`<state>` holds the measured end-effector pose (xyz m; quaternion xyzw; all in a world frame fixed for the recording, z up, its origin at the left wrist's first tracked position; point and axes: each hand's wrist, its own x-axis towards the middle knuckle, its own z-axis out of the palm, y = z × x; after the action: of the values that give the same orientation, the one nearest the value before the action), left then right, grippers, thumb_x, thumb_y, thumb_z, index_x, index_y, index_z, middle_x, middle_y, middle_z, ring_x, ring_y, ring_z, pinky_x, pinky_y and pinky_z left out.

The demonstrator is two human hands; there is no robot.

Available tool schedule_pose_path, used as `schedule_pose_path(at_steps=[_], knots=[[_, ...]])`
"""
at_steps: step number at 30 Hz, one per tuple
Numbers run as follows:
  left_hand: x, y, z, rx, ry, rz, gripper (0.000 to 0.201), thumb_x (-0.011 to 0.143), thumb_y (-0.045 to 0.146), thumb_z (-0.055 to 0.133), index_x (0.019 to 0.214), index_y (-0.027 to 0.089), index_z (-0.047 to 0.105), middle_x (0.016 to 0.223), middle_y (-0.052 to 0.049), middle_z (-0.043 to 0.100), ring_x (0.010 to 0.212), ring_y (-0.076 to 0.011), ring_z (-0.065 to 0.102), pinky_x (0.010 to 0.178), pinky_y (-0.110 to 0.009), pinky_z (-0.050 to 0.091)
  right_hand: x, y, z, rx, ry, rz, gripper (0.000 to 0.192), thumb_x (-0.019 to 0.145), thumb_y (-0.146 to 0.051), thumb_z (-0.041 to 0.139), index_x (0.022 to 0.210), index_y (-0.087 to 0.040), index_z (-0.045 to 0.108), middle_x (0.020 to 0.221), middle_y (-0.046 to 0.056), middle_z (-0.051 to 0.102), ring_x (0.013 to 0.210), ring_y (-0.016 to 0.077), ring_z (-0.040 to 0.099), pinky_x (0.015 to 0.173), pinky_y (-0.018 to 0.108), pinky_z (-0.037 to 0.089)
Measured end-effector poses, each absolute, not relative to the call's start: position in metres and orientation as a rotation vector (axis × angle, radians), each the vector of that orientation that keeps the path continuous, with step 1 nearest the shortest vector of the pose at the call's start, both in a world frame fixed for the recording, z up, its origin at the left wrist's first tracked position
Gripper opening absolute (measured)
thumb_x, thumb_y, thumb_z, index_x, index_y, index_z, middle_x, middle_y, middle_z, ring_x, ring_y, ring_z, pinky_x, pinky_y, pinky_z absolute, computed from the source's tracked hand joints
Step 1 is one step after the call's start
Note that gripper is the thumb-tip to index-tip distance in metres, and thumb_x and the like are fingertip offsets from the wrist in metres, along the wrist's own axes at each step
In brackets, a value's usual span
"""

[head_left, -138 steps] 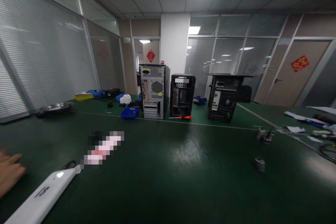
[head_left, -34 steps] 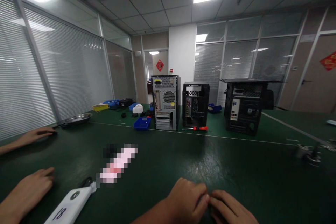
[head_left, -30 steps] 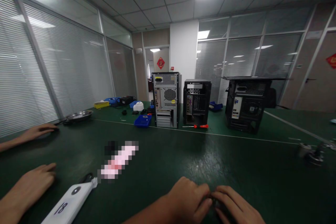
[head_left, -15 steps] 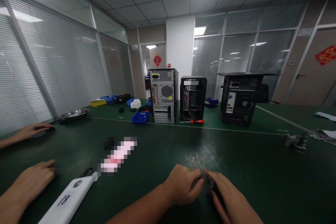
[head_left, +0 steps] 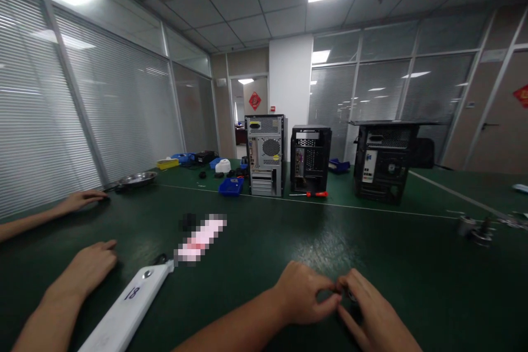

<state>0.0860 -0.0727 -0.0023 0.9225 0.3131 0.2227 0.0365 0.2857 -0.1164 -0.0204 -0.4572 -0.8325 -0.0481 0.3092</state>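
Note:
Low over the green table, my left hand [head_left: 303, 292] reaches in with thumb and forefinger pinched together. Whatever lies between those fingertips is too small or hidden to make out. Its tips meet the fingers of my right hand [head_left: 377, 311]. Curled around a small dark thing with a metallic part [head_left: 351, 296], my right hand covers most of it, so its kind does not show.
Another person's hands [head_left: 88, 269] rest at the left, near a white strip marked 18 [head_left: 132, 300]. Farther back stand three computer cases [head_left: 267, 157], a red screwdriver [head_left: 317, 194] and a blue tray [head_left: 231, 187]. Metal parts [head_left: 474, 230] lie at right.
My two hands have come together, so their fingertips now touch where a small gap showed before. The whole view has shifted slightly; the other person's hands stay on the table.

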Motion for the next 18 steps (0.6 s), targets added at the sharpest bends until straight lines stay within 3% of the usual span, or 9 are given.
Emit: schedule_pose_path(at_steps=[5, 9, 18], knots=[[0.087, -0.067, -0.005, 2.904, 0.896, 0.660, 0.035, 0.095, 0.042, 0.046, 0.078, 0.022, 0.069, 0.066, 0.001, 0.069, 0.063, -0.0115, 0.064, 0.055, -0.024, 0.035, 0.290, -0.110, -0.029, -1.116, -2.182, -0.338, 0.024, 0.088, -0.032, 0.058, 0.109, -0.022, 0.064, 0.105, 0.008, 0.069, 0.096, 0.0198, 0.068, 0.080, 0.029, 0.057], [0.087, -0.066, -0.003, 2.897, 0.922, 0.604, 0.041, 0.098, 0.039, 0.039, 0.074, 0.019, 0.066, 0.066, 0.000, 0.069, 0.061, -0.0109, 0.062, 0.057, -0.023, 0.036, 0.287, -0.112, -0.016, -1.106, -2.192, -0.289, 0.020, 0.093, -0.029, 0.050, 0.105, -0.023, 0.064, 0.099, 0.005, 0.069, 0.089, 0.0157, 0.068, 0.078, 0.025, 0.056], [0.091, -0.063, 0.010, 2.646, 1.640, 0.475, 0.047, 0.097, 0.041, 0.034, 0.080, 0.019, 0.072, 0.076, -0.008, 0.072, 0.073, -0.0217, 0.068, 0.065, -0.031, 0.045, 0.315, -0.107, 0.000, -1.362, -2.135, -0.059, 0.031, 0.099, -0.038, 0.036, 0.100, -0.023, 0.064, 0.095, 0.005, 0.067, 0.083, 0.0158, 0.065, 0.075, 0.029, 0.053]])
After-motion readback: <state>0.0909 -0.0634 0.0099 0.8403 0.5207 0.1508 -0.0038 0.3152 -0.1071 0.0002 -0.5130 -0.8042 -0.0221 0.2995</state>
